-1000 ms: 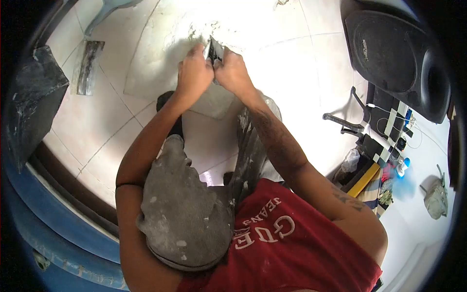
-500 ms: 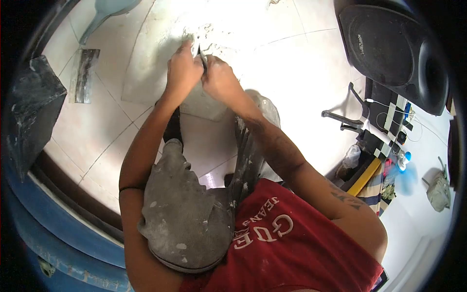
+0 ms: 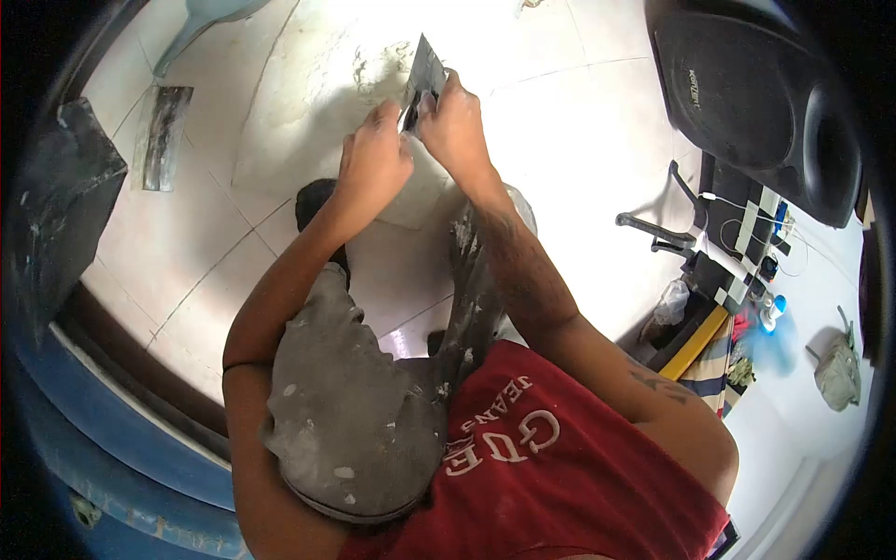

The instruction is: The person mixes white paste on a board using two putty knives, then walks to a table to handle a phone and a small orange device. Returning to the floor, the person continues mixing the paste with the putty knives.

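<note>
My right hand (image 3: 455, 131) is closed on a putty knife (image 3: 426, 67), whose wide grey metal blade points up and away from me. Close beside it, my left hand (image 3: 375, 163) is closed, with a thin pale-edged blade (image 3: 403, 119) at its fingertips; most of that piece is hidden by the fingers. The two tools overlap in this view. Below and beyond both hands lies a whitish sheet (image 3: 271, 140) on the floor, with clumps of white putty (image 3: 362, 67) on its brightly lit part.
A flat, smeared metal strip (image 3: 162, 140) lies on the tiles at left, near a grey-blue dustpan-like piece (image 3: 191, 35). A black angular container (image 3: 70, 205) stands farther left. A black speaker (image 3: 733, 98) and stand legs (image 3: 658, 229) are at right. My knee (image 3: 359, 420) is below.
My right hand has risen and turned, bringing the putty knife's blade up into view. My left hand has come slightly down and to the right, away from the putty clumps.
</note>
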